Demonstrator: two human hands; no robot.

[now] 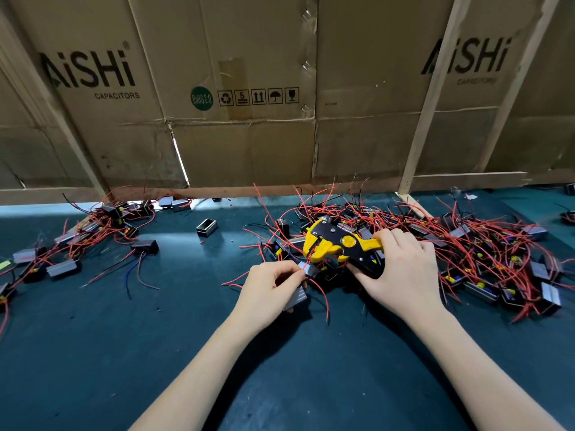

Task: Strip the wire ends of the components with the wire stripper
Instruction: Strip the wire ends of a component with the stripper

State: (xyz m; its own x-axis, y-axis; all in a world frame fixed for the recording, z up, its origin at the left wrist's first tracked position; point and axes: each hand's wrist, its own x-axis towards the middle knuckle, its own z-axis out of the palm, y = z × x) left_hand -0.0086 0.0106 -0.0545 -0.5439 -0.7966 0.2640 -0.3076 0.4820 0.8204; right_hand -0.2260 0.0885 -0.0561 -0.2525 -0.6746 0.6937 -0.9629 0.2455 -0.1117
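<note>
My right hand (401,272) grips the handles of a yellow and black wire stripper (336,247), whose jaws point left. My left hand (270,286) holds a small grey boxed component (297,295) and pinches its red wire (320,290) up at the stripper's jaws. A big tangle of similar components with red wires (479,259) lies to the right and behind the tool. A smaller heap of components (77,244) is spread at the left.
The work goes on over a dark green mat (174,337). A cardboard wall (242,119) printed with a capacitor brand stands along the back, with wooden slats (429,119). One loose black component (206,227) lies between the two heaps.
</note>
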